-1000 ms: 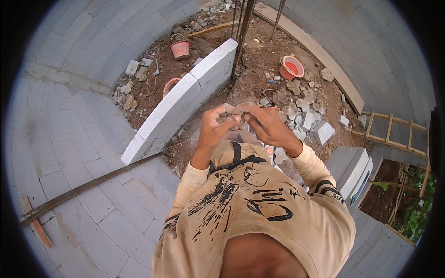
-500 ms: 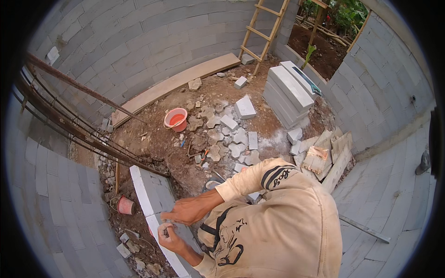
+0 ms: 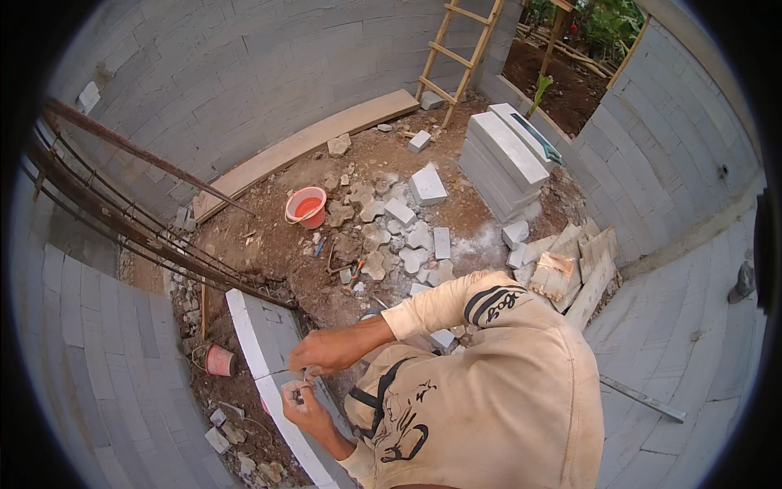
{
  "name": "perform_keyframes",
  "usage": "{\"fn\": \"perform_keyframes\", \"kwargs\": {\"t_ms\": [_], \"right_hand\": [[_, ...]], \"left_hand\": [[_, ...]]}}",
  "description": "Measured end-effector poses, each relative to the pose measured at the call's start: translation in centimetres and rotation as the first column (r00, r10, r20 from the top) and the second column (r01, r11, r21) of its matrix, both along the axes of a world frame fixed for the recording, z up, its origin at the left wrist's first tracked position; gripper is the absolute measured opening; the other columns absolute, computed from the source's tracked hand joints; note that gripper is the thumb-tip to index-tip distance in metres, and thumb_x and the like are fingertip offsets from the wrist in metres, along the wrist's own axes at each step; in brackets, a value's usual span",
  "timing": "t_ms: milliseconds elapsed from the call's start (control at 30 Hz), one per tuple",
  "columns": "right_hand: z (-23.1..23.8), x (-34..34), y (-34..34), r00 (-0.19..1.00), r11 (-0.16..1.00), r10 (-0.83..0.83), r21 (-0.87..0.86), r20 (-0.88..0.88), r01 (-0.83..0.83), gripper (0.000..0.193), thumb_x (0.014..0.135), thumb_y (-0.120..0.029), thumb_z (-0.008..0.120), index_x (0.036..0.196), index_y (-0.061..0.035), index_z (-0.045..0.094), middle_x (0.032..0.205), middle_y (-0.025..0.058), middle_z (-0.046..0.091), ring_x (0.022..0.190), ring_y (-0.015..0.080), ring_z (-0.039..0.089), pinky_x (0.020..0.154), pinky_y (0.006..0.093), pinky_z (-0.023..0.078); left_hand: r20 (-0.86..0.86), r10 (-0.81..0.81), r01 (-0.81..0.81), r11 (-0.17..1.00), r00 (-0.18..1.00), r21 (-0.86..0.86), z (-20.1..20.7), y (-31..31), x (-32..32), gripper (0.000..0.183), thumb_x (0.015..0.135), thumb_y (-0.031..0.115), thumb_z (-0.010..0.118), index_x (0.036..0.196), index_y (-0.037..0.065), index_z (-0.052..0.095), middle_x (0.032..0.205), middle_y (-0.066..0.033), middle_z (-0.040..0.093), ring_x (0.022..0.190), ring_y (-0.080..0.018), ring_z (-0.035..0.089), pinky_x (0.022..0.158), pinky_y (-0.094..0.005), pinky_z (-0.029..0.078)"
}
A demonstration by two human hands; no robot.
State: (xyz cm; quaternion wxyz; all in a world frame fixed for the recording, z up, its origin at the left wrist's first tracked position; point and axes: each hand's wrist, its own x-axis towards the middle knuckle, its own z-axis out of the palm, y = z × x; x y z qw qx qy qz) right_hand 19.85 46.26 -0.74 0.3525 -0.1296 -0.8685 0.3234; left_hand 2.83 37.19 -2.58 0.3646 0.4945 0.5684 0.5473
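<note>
My right hand (image 3: 330, 350) reaches over a low wall of grey blocks (image 3: 277, 326) with a pale top face. Its fingers are pinched together, with what looks like a thin, small piece at their tips. Just below it in the view, my left hand (image 3: 306, 410) is curled with the palm side turned up. Small greyish bits show between its fingers, too small to name. Both hands are close together, near the joint between two blocks. My sleeve (image 3: 440, 306) is beige with dark stripes on the right arm.
A pink bucket (image 3: 306, 207) stands on rubble-strewn soil beside an orange-handled hammer (image 3: 356, 275). Behind are a long plank (image 3: 309, 151), a wooden ladder (image 3: 453, 55) and stacked blocks (image 3: 501, 171) with a saw (image 3: 538, 138) on top. Another bucket (image 3: 219, 360) lies beyond the low wall. Rusty rebar (image 3: 147, 232) slants at left.
My right hand has drawn back from the block joint and its fingers now meet near my left hand. The left hand has turned slightly, showing more of its curled fingers.
</note>
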Motion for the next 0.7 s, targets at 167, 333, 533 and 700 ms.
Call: {"fn": "perform_keyframes", "kwargs": {"t_ms": [167, 333, 533, 700], "right_hand": [[0.2, 0.0, -0.3, 0.982, 0.981, -0.06, -0.169, 0.179, 0.091, 0.023, 0.081, -0.007, 0.074, 0.098, 0.0013, 0.061, 0.091, 0.0185, 0.064, 0.086, 0.0428, 0.065, 0.072, 0.0484, 0.051], [0.6, 0.0, -1.1, 0.974, 0.985, -0.101, -0.118, 0.205, 0.127, 0.023, 0.082, -0.005, 0.074, 0.102, 0.0002, 0.063, 0.09, 0.0172, 0.064, 0.085, 0.0413, 0.065, 0.072, 0.0463, 0.053], [1.2, -0.2, -1.4, 0.987, 0.996, -0.068, -0.047, 0.146, 0.076, 0.02, 0.08, -0.003, 0.072, 0.096, -0.0036, 0.061, 0.087, 0.0144, 0.062, 0.079, 0.0398, 0.065, 0.066, 0.0451, 0.051], [2.1, 0.0, -0.9, 0.967, 0.989, -0.074, -0.106, 0.244, 0.103, 0.022, 0.081, -0.007, 0.073, 0.1, -0.0033, 0.062, 0.087, 0.0157, 0.066, 0.081, 0.039, 0.067, 0.069, 0.0438, 0.052]], "left_hand": [[-0.092, 0.054, -0.057, 0.998, 0.994, -0.031, -0.5, -1.0, -0.7, 0.003, 0.086, 0.0, 0.061, 0.083, 0.001, 0.062, 0.077, -0.0043, 0.064, 0.072, -0.012, 0.056, 0.069, -0.0273, 0.047], [-0.082, 0.077, -0.084, 0.993, 0.994, -0.081, 0.3, -1.3, -0.6, 0.002, 0.085, 0.0, 0.063, 0.083, 0.001, 0.064, 0.077, -0.0036, 0.065, 0.069, -0.0078, 0.056, 0.064, -0.0254, 0.046], [0.103, 0.032, -0.012, 0.981, 0.994, -0.194, 2.0, -1.8, -0.5, 0.005, 0.089, 0.005, 0.063, 0.087, 0.001, 0.064, 0.08, -0.0011, 0.064, 0.07, -0.0073, 0.057, 0.063, -0.0239, 0.045], [0.294, -0.015, 0.084, 0.971, 0.956, -0.225, 1.7, -2.4, -1.2, 0.017, 0.092, 0.01, 0.065, 0.106, 0.002, 0.061, 0.087, -0.002, 0.064, 0.077, -0.0085, 0.059, 0.069, -0.0236, 0.046]]}}
